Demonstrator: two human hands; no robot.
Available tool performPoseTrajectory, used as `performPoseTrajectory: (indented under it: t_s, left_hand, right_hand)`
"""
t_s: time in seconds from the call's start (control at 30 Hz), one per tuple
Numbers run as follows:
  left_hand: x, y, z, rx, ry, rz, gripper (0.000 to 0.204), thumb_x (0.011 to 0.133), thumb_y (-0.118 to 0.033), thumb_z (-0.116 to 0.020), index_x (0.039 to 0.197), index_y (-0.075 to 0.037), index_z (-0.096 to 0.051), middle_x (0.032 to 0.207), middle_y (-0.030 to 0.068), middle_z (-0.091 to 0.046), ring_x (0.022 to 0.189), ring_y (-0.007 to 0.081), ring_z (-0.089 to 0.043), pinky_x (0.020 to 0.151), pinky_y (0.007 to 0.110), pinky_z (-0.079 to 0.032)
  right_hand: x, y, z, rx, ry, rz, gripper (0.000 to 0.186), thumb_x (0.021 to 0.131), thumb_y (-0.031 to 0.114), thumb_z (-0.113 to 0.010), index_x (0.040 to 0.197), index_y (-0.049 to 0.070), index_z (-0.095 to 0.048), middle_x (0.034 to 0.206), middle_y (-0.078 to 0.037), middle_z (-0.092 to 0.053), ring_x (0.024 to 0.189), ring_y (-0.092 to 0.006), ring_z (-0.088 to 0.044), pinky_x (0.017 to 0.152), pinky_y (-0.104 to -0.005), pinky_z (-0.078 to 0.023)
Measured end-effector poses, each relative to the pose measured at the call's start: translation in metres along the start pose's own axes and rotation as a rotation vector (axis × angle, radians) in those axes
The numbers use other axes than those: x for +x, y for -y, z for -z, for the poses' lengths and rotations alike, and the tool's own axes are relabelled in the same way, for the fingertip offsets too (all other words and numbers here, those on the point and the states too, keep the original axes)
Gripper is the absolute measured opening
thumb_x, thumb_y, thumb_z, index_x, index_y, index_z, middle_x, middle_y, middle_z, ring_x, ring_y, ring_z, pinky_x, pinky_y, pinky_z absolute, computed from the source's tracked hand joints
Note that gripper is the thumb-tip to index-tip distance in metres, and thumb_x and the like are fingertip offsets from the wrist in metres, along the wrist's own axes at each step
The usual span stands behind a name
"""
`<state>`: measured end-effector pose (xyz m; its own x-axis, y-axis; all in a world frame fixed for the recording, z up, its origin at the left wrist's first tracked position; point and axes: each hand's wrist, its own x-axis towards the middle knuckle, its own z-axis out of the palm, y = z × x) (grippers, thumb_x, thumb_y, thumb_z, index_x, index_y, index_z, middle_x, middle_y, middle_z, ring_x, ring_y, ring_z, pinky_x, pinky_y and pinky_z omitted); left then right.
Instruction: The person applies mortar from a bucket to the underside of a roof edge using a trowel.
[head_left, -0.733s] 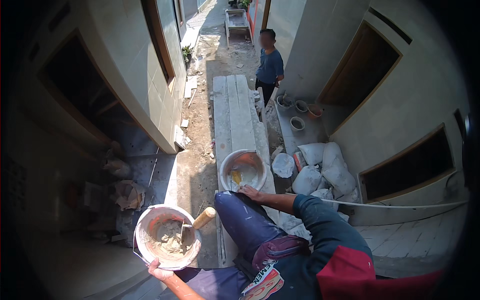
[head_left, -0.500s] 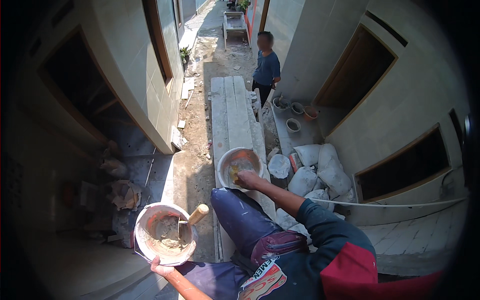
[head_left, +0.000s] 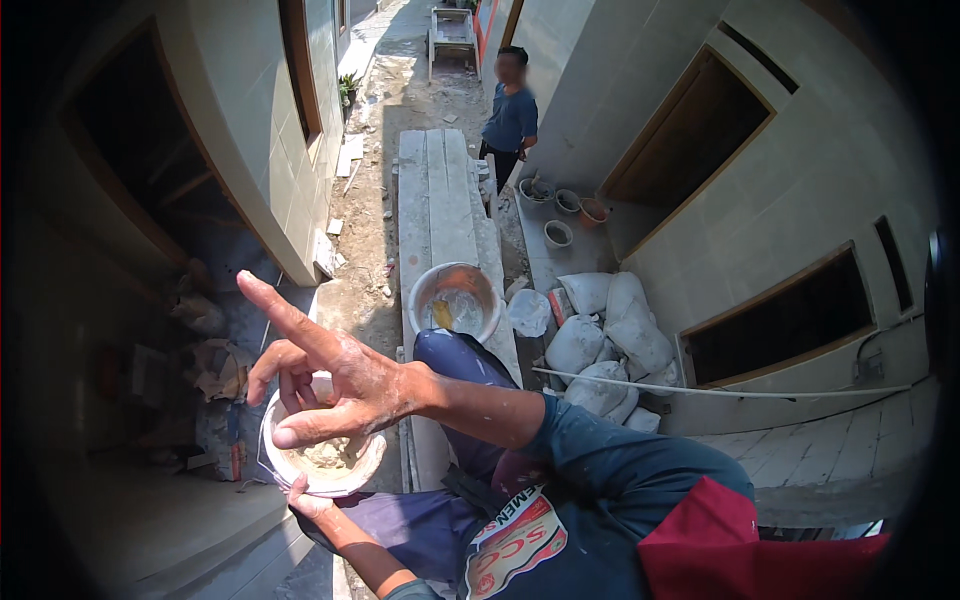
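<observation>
Alley (head_left: 368, 225) worksite: a basin (head_left: 491, 315) holding a yellow object (head_left: 442, 312) stands on a plank bench (head_left: 432, 200). Left hand (head_left: 312, 503) grips a bucket (head_left: 368, 470) by its near side; right hand (head_left: 350, 385), empty, is raised above it, loosely unclosed. Pale mix (head_left: 330, 457) left inside suggests unfinished work; the completed share cannot be told.

Right hand (head_left: 350, 385) raised, index finger (head_left: 296, 322) extended; left hand (head_left: 312, 503) lower

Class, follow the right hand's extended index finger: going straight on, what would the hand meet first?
Probably the dark doorway on the left: the right hand points toward it in the picture, with nothing evident between, though depth is unclear.
</observation>
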<state>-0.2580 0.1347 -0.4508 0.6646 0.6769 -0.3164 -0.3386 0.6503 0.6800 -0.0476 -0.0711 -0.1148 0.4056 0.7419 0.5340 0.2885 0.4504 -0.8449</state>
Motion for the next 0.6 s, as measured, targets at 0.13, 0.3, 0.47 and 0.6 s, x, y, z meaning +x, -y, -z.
performPoseTrajectory:
  t_s: [0.13,0.3,0.47,0.6]
  left_hand:
    - [-0.002,0.000,0.011,0.011,0.060,-0.072,0.071,0.062,-0.003,-0.063,0.131,0.003,-0.049,0.129,0.0166,-0.055,0.120,0.0359,-0.051,0.110,0.045,-0.031]
    - [0.003,0.007,0.022,-0.027,0.015,-0.082,0.070,0.062,-0.004,-0.063,0.131,0.005,-0.048,0.130,0.0176,-0.054,0.121,0.0367,-0.050,0.110,0.046,-0.031]
    - [0.001,0.009,0.008,-0.014,0.009,-0.060,0.070,0.063,-0.004,-0.062,0.131,0.005,-0.048,0.131,0.0176,-0.054,0.122,0.0362,-0.050,0.111,0.045,-0.031]
    - [0.002,0.003,0.003,-0.004,0.030,-0.072,0.073,0.059,-0.005,-0.063,0.130,0.003,-0.048,0.129,0.0171,-0.054,0.119,0.0356,-0.050,0.108,0.043,-0.034]
  right_hand:
    - [-0.019,-0.009,0.004,0.071,-0.077,-0.050,0.112,0.082,0.024,-0.075,0.151,0.013,0.012,0.098,-0.011,-0.065,0.071,-0.0097,-0.060,0.065,-0.0237,-0.049]
    - [-0.022,0.001,0.007,0.022,-0.114,-0.078,0.106,0.082,0.021,-0.075,0.152,0.010,0.004,0.093,-0.010,-0.066,0.071,-0.0101,-0.060,0.065,-0.0240,-0.050]
    - [-0.023,0.027,0.020,-0.047,-0.105,-0.020,0.103,0.082,0.018,-0.075,0.152,0.005,-0.001,0.091,-0.011,-0.066,0.070,-0.0106,-0.060,0.063,-0.0231,-0.049]
    - [-0.033,0.034,0.027,-0.098,-0.112,0.068,0.100,0.081,0.014,-0.074,0.150,-0.002,-0.004,0.087,-0.012,-0.067,0.072,-0.0112,-0.062,0.064,-0.0224,-0.048]
